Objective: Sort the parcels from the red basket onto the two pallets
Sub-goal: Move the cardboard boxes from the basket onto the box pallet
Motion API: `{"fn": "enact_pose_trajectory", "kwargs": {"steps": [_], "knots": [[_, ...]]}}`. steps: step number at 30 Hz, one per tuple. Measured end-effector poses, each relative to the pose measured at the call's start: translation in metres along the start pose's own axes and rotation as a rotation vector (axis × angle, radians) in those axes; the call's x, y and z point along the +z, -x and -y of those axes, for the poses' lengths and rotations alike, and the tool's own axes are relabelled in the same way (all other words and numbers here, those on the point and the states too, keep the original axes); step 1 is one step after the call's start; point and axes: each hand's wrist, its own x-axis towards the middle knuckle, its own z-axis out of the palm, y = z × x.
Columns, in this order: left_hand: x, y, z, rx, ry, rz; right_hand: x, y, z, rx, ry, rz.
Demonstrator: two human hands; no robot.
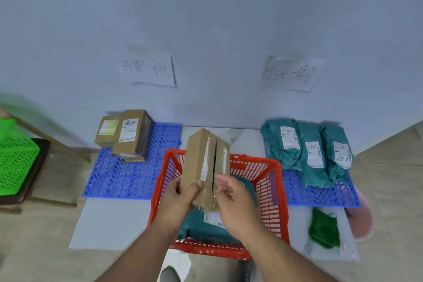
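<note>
Above the red basket point(272, 192) we see both forearms reaching in from the bottom edge, meeting at a brown cardboard box point(201, 167) held upright over the basket's middle. Our left hand point(176, 199) wraps the box's lower left side, thumb laid across the front face and fingers curled behind. Our right hand point(233, 197) closes on the lower right edge, fingers bent toward the split that runs down the box's front, where a white label point(205, 162) sits beside the gap. Both hands are closed on the box, not spread.

Under the hands, inside the basket, we make out a teal bag parcel point(206, 226) with a white label.

To the left lies the left blue pallet point(128, 176), carrying 2 cardboard boxes point(128, 135) at its far corner. To the right, the right blue pallet point(320, 194) bears 3 teal bag parcels point(306, 151) side by side. On the wall above each pallet hangs a handwritten paper sign point(147, 70). Near the right pallet's front edge we see a dark green mesh bag point(325, 229) on the floor, and a green basket point(16, 160) sits far left.
</note>
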Motion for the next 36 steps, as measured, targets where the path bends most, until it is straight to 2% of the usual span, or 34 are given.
{"fn": "enact_pose_trajectory", "kwargs": {"steps": [3,9,17,22,36], "knots": [[-0.042,-0.001,-0.01,-0.051,0.121,0.024,0.026,-0.001,0.018,0.014,-0.058,-0.122],[-0.125,0.004,-0.024,-0.084,0.255,0.016,0.102,0.007,0.045,0.184,-0.203,-0.006],[-0.191,0.011,-0.036,-0.025,0.202,-0.038,0.161,0.012,0.064,0.134,-0.118,-0.01],[-0.195,0.004,-0.039,0.009,0.111,-0.051,0.163,0.005,0.062,0.091,-0.101,-0.011],[-0.148,-0.017,-0.054,0.043,-0.043,-0.077,0.122,-0.041,0.056,0.071,-0.153,0.111]]}}
